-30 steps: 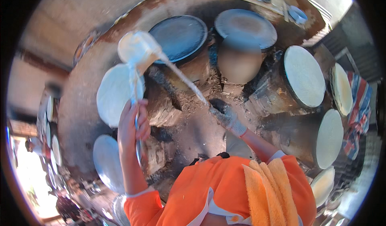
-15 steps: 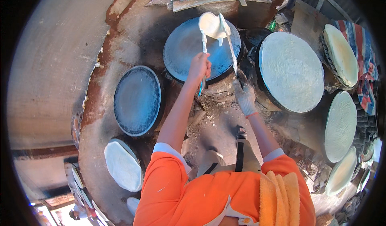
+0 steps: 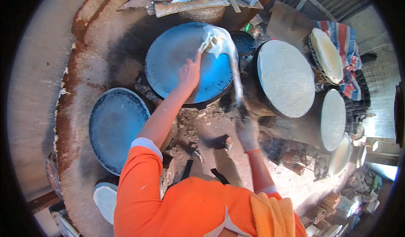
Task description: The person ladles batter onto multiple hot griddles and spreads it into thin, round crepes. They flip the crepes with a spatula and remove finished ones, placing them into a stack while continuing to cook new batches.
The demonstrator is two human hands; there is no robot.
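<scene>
Since 0.5 seconds ago, the left hand [image 3: 189, 74], closed on the ladle [image 3: 215, 37], has moved further over the pan [image 3: 173, 57]; the ladle blurs above its upper right. The gloved right hand [image 3: 246, 130] stays curled around the stick [image 3: 236, 76].

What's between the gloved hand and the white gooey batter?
In the head view, a long pale stick runs from the right hand up to the batter, past the edge of the round griddle.
</scene>
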